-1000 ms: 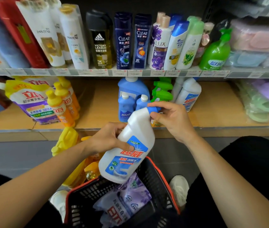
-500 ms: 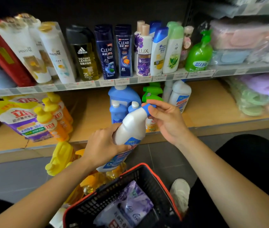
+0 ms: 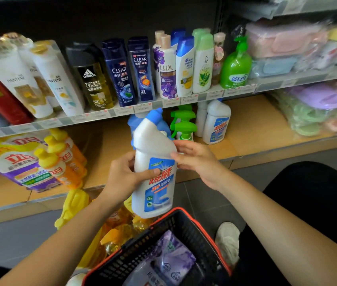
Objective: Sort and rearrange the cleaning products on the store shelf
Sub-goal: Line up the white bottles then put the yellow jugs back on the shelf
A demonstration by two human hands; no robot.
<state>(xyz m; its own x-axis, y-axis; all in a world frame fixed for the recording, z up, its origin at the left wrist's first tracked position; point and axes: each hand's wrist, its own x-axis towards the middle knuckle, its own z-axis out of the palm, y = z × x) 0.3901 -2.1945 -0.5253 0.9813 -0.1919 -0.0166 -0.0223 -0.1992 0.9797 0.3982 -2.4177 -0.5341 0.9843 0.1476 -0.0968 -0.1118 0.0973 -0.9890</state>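
Observation:
I hold a white toilet-cleaner bottle [image 3: 153,159] with a blue angled cap upright in front of the lower shelf [image 3: 256,129]. My left hand [image 3: 126,178] grips its body from the left, thumb across the blue label. My right hand [image 3: 196,159] touches its right side with the fingertips at the shoulder. Two matching white bottles [image 3: 216,122] stand on the lower shelf behind, beside green spray bottles [image 3: 183,124] and blue bottles [image 3: 134,122]. Below sits a black basket [image 3: 184,228] with a red rim, holding purple refill pouches [image 3: 167,259].
The upper shelf carries shampoo bottles [image 3: 134,71] and a green pump bottle [image 3: 235,67]. Orange bottles [image 3: 60,162] and a yellow-purple detergent bag [image 3: 17,164] lie at lower left. Yellow bottles [image 3: 77,205] stand on the floor by the basket. Bagged sponges [image 3: 320,104] fill the right.
The bottle has been turned from tilted to upright and raised toward the shelf. My right hand slid from the cap down to the bottle's shoulder.

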